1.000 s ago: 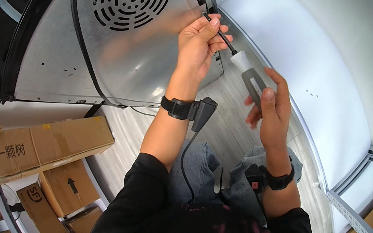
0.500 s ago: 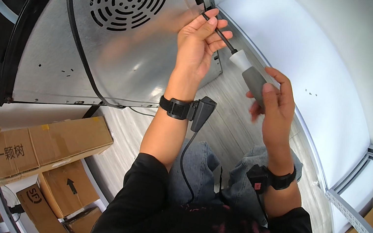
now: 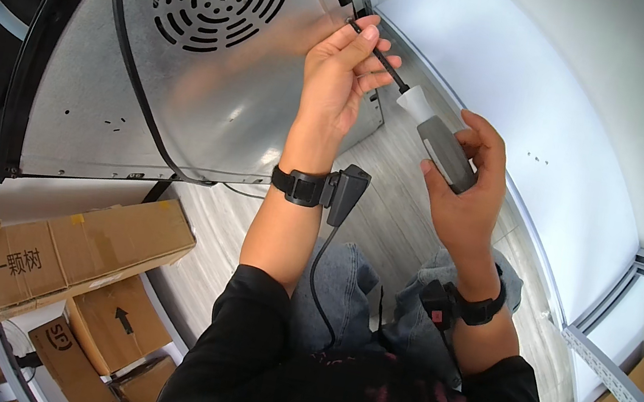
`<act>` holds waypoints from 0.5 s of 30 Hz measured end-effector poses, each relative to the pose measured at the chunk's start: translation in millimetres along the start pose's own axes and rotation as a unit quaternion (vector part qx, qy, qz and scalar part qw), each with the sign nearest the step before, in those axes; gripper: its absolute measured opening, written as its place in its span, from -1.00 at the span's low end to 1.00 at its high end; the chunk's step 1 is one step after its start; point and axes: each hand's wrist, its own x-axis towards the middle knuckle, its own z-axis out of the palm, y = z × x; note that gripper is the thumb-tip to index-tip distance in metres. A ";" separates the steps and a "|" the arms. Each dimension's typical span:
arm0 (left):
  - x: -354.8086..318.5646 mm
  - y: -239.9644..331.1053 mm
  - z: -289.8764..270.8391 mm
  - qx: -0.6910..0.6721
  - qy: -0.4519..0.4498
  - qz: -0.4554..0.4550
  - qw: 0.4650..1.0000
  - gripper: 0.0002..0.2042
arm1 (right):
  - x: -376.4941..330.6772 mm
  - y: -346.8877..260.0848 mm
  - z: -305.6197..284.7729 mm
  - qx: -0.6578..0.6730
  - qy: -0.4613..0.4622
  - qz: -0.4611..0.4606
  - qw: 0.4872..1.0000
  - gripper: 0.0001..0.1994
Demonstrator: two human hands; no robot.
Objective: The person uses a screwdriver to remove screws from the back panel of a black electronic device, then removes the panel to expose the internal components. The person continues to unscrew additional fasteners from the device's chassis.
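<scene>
A screwdriver (image 3: 445,152) with a grey and white handle and a dark shaft slants across the middle of the view. Near the tip of the shaft, my left hand (image 3: 336,74) pinches it between thumb and index finger, the other fingers loosely spread. My right hand (image 3: 471,188) holds the rear of the handle, thumb on its left side and curled fingers on its right. The tip lies close to the right edge of a shiny metal panel (image 3: 209,108) with round vent slots. Whether it touches a screw there is hidden by my fingers.
A black cable (image 3: 128,55) runs down the panel. Cardboard boxes (image 3: 86,245) sit at the lower left, and more cardboard (image 3: 623,400) leans at the right. A white board (image 3: 522,90) with a metal frame stands close to the right of my hands.
My right hand has shifted its grip: the thumb went from the top of the handle to its left side, uncovering more of the handle. The left hand stays nearly still.
</scene>
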 end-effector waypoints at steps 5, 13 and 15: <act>2.6 -2.6 -9.4 0.039 -0.013 0.006 0.999 -0.70 | 2.2 -22.3 -3.3 0.190 -0.027 0.223 0.956 -0.50; -0.6 0.1 -4.1 -0.005 -0.013 0.002 1.000 -0.71 | -1.6 1.8 0.0 0.112 -0.011 0.113 0.987 -0.59; 0.8 -1.5 -7.2 0.010 -0.012 0.005 1.000 -0.71 | -3.4 0.1 1.6 0.151 -0.020 0.142 0.978 -0.61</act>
